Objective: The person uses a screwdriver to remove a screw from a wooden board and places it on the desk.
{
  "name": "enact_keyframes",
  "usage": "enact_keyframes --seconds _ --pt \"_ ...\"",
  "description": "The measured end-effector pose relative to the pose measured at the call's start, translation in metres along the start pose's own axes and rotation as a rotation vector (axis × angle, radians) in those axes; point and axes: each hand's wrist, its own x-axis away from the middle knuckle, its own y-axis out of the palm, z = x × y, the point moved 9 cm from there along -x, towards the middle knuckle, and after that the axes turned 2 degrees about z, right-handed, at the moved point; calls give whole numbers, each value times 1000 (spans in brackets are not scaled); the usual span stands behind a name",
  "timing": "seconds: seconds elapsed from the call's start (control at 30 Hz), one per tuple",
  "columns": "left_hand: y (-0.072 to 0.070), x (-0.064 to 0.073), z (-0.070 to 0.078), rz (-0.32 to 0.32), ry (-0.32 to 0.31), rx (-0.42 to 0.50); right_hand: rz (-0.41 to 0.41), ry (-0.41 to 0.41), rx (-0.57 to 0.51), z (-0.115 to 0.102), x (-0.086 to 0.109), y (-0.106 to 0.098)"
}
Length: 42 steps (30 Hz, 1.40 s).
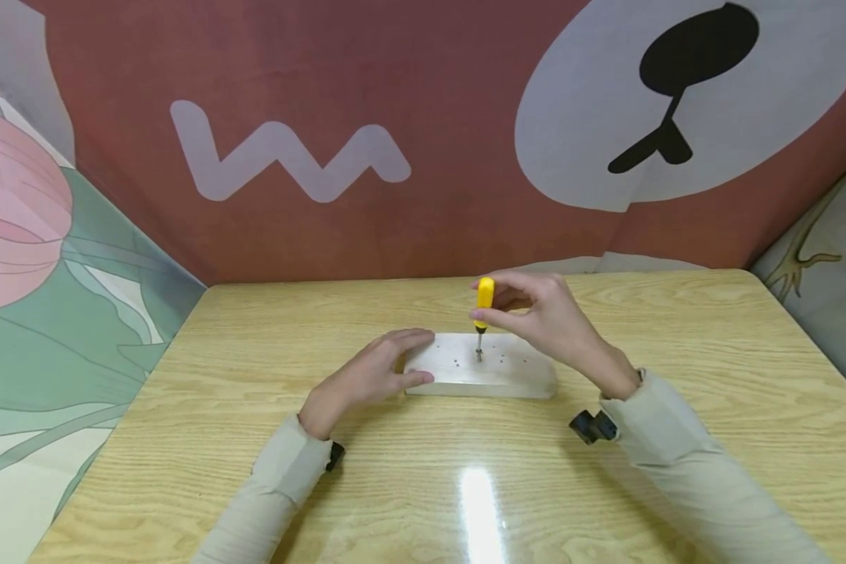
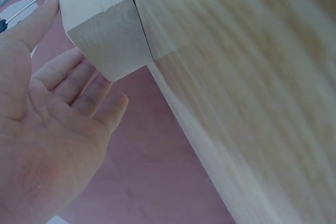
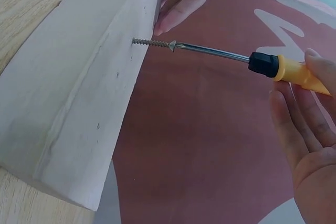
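A pale wooden block point(image 1: 525, 374) with several small holes in its top lies on the table. My left hand point(image 1: 370, 372) holds its left end, thumb at the front edge and fingers at the back. In the left wrist view the fingers lie along the end of the block point(image 2: 107, 38). My right hand point(image 1: 539, 309) pinches the yellow handle of a screwdriver point(image 1: 485, 294), which stands nearly upright over the block. In the right wrist view the screwdriver's tip meets the head of a screw point(image 3: 152, 42). The screw's point is in the block, most of its thread showing.
The wood-grain table point(image 1: 218, 439) spreads around the block. Behind it hangs a red-brown cloth backdrop point(image 1: 451, 227) with a cartoon print, and patterned cloths flank both sides. A small black device point(image 1: 593, 427) sits below the right sleeve cuff.
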Motion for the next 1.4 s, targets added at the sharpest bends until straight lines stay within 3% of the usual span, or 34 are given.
enact_keyframes --seconds 0.8,1.17,1.4 --pt "0 1 -2 -1 4 10 -14 33 38 0 -4 7" --pt "-2 0 0 1 2 1 49 18 -3 3 0 7" --pt "-2 0 2 -2 4 3 31 6 -43 2 1 11"
